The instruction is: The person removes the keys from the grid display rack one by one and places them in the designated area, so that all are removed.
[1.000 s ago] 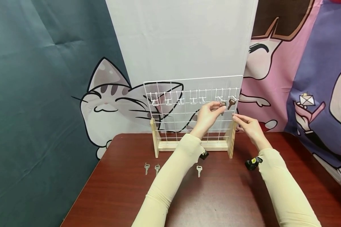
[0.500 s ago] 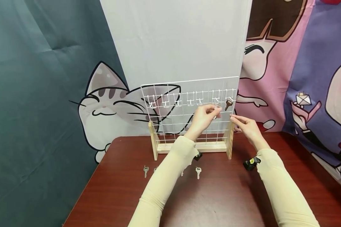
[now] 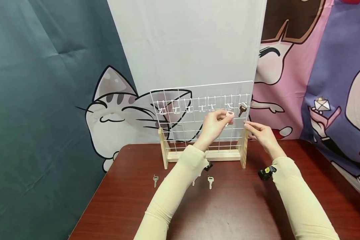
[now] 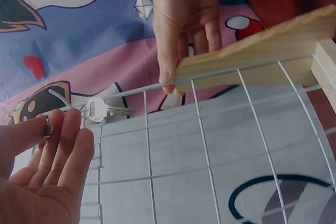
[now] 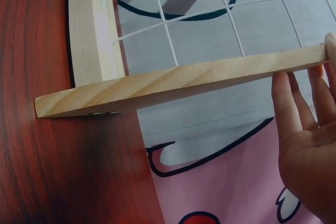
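Note:
My left hand (image 3: 211, 128) pinches a small shiny key (image 3: 230, 114) between thumb and fingertips. It is just below a white hook (image 3: 229, 106) near the right end of the wire grid (image 3: 201, 85). In the left wrist view the fingers mostly hide that key. A brown-looking key (image 3: 242, 109) hangs on the rightmost hook; it shows silvery as a key (image 4: 97, 109) in the left wrist view. My right hand (image 3: 262, 134) grips the top of the rack's right wooden upright (image 5: 181, 82), thumb on one side and fingers on the other.
Several keys lie on the reddish-brown table (image 3: 228, 206), among them a left key (image 3: 155, 180) and a right key (image 3: 210, 181); my left forearm covers part of that row. More white hooks (image 3: 176, 109) line the grid. A printed cloth (image 3: 198, 40) hangs behind.
My left hand has shifted slightly left along the grid with the key, which now catches the light. My right hand stays on the upright. The camera view has moved a little.

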Motion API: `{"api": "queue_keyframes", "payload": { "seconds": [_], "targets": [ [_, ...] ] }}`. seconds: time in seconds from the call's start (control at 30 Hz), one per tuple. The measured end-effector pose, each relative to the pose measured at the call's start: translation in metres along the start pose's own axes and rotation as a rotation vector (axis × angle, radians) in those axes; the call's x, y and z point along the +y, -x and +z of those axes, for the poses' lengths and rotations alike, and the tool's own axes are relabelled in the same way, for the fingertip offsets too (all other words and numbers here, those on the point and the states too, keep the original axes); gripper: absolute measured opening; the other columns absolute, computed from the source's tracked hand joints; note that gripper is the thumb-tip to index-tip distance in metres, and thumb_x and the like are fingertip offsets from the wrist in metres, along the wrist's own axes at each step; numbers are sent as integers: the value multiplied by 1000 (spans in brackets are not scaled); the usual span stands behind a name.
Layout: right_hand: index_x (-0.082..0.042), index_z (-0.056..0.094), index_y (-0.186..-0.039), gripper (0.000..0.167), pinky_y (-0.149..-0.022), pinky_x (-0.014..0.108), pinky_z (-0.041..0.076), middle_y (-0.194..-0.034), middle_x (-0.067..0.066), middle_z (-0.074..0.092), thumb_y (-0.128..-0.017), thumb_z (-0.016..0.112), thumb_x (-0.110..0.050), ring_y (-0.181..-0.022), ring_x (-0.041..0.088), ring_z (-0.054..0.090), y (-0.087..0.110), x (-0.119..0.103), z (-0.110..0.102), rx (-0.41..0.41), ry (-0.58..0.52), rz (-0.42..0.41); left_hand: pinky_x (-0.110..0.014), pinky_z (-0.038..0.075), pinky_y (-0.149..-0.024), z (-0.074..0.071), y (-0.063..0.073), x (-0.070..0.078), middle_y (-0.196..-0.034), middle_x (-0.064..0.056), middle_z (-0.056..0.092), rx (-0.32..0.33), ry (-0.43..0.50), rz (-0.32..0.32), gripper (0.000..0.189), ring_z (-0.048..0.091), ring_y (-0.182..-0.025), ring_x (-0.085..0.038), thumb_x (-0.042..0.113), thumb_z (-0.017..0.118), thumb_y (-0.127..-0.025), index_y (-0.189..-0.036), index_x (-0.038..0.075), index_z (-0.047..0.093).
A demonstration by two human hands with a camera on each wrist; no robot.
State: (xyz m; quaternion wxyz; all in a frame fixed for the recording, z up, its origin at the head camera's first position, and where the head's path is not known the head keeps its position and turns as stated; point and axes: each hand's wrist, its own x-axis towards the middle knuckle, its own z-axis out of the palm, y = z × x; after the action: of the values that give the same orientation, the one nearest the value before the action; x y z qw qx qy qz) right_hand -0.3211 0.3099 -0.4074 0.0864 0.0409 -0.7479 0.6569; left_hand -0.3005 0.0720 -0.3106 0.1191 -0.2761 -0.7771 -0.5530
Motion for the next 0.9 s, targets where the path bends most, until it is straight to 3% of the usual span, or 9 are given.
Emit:
{"api": "queue_keyframes", "payload": {
  "seconds": [0.23,0.57,0.77,0.9],
  "targets": [
    [0,54,-143,63,-82,15,54,-115,-23,66,-95,70,-38,-103,-9,59,0,-2,0,5,10,-10,-19,49,-67,-3,3,-1,-84,-2,77,63,-2,35,33,70,-77,-2,21,71,-96,-124,4,67],
    [2,54,-142,59,-82,17,55,-117,-18,68,-96,71,-32,-101,-7,60,4,-11,2,-4,-24,-2,-18,50,-64,-6,2,4,-84,-5,76,59,-18,72,28,70,-74,-4,19,69,-97,-120,3,69],
    [6,52,-142,59,-84,19,56,-115,-18,67,-97,70,-29,-100,-8,59,14,-28,6,-12,-11,7,-25,59,-70,-6,4,9,-86,-13,74,43,128,100,19,74,-77,-20,13,63,-101,-114,-1,64],
    [4,52,-142,60,-84,18,55,-113,-22,66,-97,70,-30,-102,-8,59,12,-22,4,-16,-12,13,-31,61,-78,-9,11,8,-91,-17,74,64,201,113,15,75,-82,-26,9,62,-101,-111,-2,62]
  ]
}}
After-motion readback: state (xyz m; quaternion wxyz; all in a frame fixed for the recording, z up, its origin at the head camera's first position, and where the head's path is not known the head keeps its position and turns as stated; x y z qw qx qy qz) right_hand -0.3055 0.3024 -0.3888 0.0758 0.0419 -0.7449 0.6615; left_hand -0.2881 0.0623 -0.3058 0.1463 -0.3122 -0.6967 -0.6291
